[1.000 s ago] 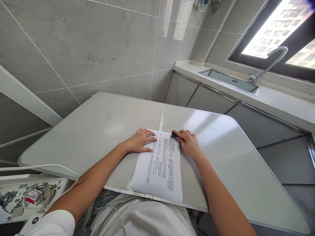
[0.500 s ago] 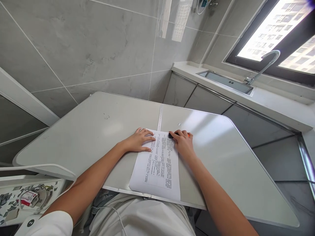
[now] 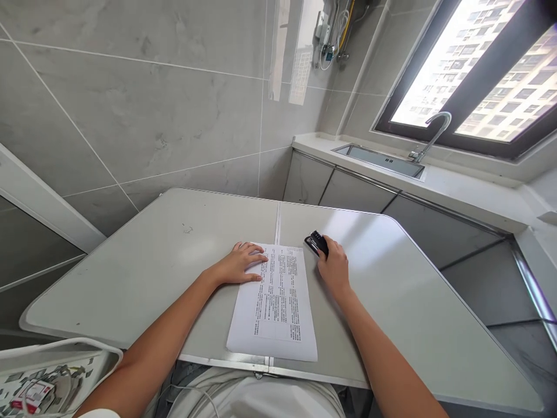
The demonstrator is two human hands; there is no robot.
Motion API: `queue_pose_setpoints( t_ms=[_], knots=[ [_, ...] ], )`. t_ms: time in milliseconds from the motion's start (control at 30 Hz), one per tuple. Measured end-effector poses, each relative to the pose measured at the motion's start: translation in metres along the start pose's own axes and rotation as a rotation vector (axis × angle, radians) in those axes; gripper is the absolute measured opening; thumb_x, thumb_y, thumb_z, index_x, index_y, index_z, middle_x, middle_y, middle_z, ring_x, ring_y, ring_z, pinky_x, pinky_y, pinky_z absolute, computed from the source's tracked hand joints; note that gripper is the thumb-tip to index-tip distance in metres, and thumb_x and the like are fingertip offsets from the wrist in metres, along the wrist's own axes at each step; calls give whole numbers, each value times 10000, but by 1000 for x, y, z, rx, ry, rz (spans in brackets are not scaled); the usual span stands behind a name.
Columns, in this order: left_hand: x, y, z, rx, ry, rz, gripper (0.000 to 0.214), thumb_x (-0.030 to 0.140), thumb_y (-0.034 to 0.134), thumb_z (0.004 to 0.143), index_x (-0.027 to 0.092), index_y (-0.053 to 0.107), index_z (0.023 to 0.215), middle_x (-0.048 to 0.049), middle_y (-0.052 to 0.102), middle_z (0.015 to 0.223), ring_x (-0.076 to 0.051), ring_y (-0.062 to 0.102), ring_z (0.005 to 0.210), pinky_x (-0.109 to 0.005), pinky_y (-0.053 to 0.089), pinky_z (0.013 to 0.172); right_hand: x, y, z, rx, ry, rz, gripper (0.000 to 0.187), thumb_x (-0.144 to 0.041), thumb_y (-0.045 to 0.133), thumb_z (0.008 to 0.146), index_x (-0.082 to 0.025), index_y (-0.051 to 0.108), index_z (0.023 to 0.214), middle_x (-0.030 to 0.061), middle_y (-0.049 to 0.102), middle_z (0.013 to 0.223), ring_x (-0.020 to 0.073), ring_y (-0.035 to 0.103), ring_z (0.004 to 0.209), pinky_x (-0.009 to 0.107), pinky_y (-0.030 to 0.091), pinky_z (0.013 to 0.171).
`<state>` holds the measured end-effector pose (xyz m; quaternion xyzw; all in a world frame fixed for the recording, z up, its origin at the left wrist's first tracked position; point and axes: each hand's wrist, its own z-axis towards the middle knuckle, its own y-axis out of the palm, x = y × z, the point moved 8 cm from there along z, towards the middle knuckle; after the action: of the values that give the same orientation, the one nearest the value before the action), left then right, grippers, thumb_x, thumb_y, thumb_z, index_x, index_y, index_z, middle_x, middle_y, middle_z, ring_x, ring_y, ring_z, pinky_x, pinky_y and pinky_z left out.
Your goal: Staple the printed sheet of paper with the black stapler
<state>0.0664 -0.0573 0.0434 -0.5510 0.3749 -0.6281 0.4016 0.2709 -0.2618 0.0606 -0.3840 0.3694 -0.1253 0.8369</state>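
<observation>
The printed sheet [image 3: 278, 313] is white and covered in dense blocks of small black text, too fine to read. It lies flat on the worktop [image 3: 174, 244], its long side running from 6 to 12 o'clock and its near edge at the worktop's front rim. The left hand [image 3: 237, 264] rests flat on its 10 o'clock corner. The small black tool [image 3: 316, 242] sits just off the sheet's 1 o'clock corner, lying slantwise, with the right hand [image 3: 335, 268] curled over its near end.

one head cam, looking forward and down over the table [image 3: 143, 261], near enough that left hand [image 3: 237, 266] and right hand [image 3: 336, 268] sit mid-frame, wall [image 3: 152, 116] ahead, sink [image 3: 378, 161] and window [image 3: 470, 75] off right
</observation>
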Motion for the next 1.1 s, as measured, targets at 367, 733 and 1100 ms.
queue_pose_setpoints(
  t_ms=[367,733,1100],
  knots=[
    [-25,-6,1,164,-170,-70,328,314,423,1036,282,639,1280,-69,578,1377,-246,529,1288,-492,342,1149,-93,44,-46,-284,-163,451,454,-193,600,861,-241,558,1310,78,678,1258,247,636,1135,405,493,1008],
    [-56,-12,-4,365,-357,-67,313,150,405,967,250,681,1076,-71,597,1231,-245,591,1138,-473,437,1055,-90,45,-47,-672,-254,350,251,-183,618,780,-234,572,1022,1,644,932,186,588,826,307,466,729],
    [-56,-11,-5,358,-385,-91,299,189,400,977,258,681,1055,-67,584,1224,-245,587,1146,-498,411,1073,-7,9,-31,-1006,-87,171,380,-322,720,751,-230,629,1108,17,706,997,215,642,869,289,477,694]
  ],
)
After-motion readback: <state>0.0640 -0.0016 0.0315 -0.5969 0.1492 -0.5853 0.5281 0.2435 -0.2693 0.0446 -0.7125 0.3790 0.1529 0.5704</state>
